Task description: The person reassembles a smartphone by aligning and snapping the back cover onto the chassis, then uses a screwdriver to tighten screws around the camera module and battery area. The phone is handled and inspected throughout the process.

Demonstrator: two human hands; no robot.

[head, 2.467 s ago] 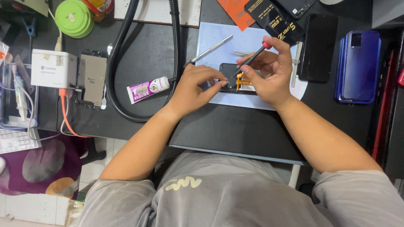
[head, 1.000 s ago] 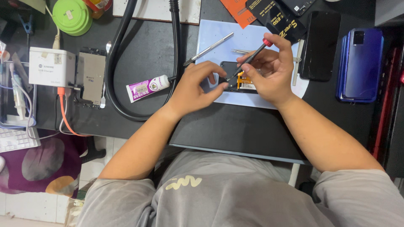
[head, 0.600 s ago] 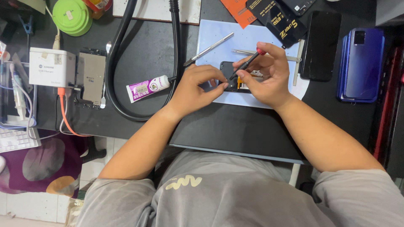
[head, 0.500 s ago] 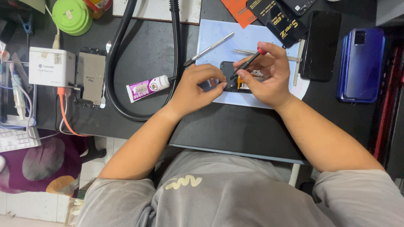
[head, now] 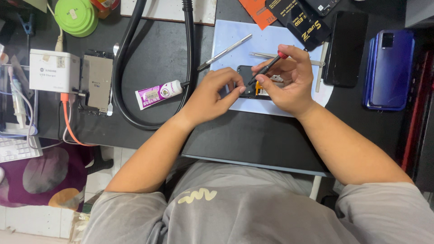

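- The opened phone (head: 246, 81) lies back-up on the pale blue work mat (head: 235, 34) at the middle of the dark bench, mostly hidden under both hands.
- Its back cover appears to be off already: an orange-yellow part shows inside, so I judge the job to be mid-way, with the inner work not finished and nothing reassembled.
- The left hand (head: 212, 97) is curled, its fingertips pressing on the phone's near edge to steady it.
- The right hand (head: 291, 81) is closed in a pinch around a thin red-capped screwdriver (head: 266, 68), its tip down on the phone's interior.
- Tweezers (head: 289, 58) and a metal pry tool (head: 224, 53) lie unused on the mat; a glue tube (head: 158, 94) rests to the left.
- Compared with 2.5 seconds ago, the screwdriver leans lower and its tip sits further left; the phone and the loose tools have not moved.
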